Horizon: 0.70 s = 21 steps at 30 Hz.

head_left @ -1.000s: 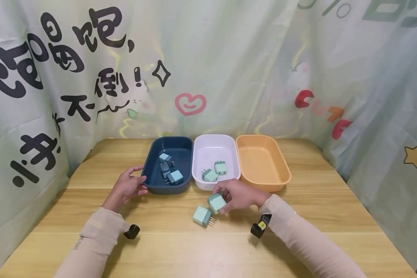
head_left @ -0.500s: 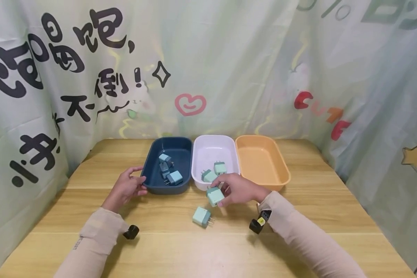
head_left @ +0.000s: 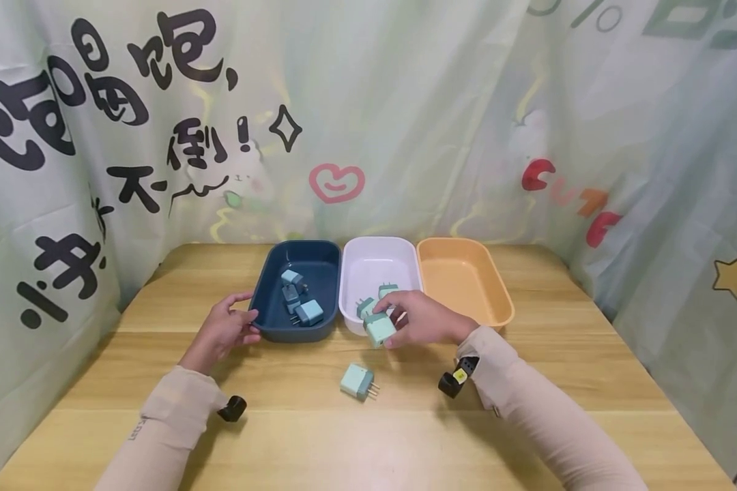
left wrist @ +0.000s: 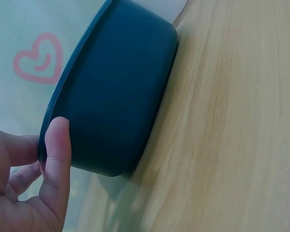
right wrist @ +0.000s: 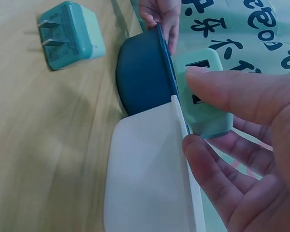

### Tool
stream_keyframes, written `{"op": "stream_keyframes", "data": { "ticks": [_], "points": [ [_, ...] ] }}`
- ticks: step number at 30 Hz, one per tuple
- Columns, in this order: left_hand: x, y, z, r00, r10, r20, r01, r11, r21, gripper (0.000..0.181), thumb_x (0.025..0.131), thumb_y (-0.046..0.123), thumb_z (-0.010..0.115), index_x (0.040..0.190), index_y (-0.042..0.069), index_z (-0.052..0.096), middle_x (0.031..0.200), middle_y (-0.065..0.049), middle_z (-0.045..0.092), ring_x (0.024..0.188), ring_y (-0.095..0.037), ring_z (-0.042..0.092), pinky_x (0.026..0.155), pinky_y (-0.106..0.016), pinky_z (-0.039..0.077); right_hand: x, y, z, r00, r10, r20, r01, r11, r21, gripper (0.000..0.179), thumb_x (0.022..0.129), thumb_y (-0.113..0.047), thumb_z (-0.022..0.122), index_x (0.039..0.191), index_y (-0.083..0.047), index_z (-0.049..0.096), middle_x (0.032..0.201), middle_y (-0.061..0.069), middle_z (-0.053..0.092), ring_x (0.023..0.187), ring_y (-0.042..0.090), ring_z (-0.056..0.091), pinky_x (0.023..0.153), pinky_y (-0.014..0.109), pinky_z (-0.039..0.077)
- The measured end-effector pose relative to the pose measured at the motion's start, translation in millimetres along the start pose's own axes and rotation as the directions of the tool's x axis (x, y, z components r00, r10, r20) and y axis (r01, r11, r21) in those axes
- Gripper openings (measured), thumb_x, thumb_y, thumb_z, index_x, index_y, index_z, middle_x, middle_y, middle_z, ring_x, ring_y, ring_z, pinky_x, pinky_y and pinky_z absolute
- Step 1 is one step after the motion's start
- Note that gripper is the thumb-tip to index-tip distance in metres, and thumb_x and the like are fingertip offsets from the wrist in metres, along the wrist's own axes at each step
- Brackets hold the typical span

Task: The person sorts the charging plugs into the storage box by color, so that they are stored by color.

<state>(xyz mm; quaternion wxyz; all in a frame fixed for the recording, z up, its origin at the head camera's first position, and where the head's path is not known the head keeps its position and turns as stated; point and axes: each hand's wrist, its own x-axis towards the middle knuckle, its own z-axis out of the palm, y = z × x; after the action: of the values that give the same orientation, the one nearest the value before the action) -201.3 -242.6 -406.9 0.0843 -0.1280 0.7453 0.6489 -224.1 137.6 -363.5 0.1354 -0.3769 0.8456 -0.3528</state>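
- Charger (head_left: 379,331) pinched by half-closed right hand (head_left: 426,319), at front of white tray (head_left: 374,269).
- Left hand (head_left: 226,329), half-closed, pinches navy tray (head_left: 319,262), left of white tray.

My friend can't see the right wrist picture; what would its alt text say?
A right hand holds a pale green charger in its fingers near a white tray and a dark blue tray. A second charger lies on the wooden table, and a left hand touches the dark blue tray.

Left hand (head_left: 224,330) and right hand (head_left: 426,320) both pinch, forearms (head_left: 546,409) angled forward and inward.
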Motion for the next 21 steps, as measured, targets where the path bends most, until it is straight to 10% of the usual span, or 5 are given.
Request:
{"op": "stream_keyframes", "data": {
  "ticks": [21],
  "points": [
    [1.2, -2.3, -0.8, 1.0, 0.012, -0.001, -0.012, 1.0, -0.019, 0.051, 0.102, 0.005, 0.046, 0.15, 0.011, 0.031, 0.107, -0.025, 0.049, 0.068, -0.017, 0.059, 0.064, -0.033, 0.059, 22.3, 5.7, -13.1, 0.999, 0.016, -0.05, -0.014, 0.999, 0.053, 0.048, 0.072, -0.003, 0.084, 0.114, -0.003, 0.061, 0.105, 0.007, 0.062, 0.089, 0.024, 0.062, 0.084, 0.042, 0.055]
  ]
}}
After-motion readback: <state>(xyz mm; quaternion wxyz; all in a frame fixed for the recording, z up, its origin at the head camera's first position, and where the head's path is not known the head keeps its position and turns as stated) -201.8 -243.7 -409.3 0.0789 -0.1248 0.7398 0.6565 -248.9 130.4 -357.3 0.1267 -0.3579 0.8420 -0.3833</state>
